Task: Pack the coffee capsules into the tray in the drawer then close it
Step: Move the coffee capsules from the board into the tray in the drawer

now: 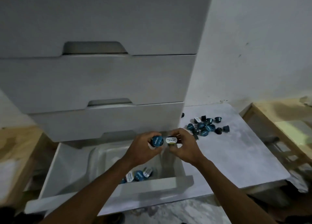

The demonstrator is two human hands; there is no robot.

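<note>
The bottom drawer [146, 183] of a white chest is pulled open, and all places here are told from it. Inside the drawer a clear plastic tray [101, 154] is seen. A few packed capsules [139, 174] lie in the tray, at the side next to the drawer's front wall.

Over the back part of the drawer, two more capsules are held up. A blue-topped capsule [157, 141] is gripped by the curled fingers of the left hand [143, 148]. A white-topped capsule [171, 140] is pinched by the fingers and thumb of the right hand [184, 146]. The two capsules are held side by side, almost touching, above the tray and not yet in it.

To the right of the drawer, a heap of loose capsules [206, 126] is seen on a grey tabletop [236, 156]. Above the drawer, the other drawers [101, 82] are shut.

The packing step is judged to be in hand, with much left to do. Next, the two held capsules should be lowered into the tray and let go. After that, more should be fetched from the heap. The drawer should be pushed shut only when the heap is gone.
</note>
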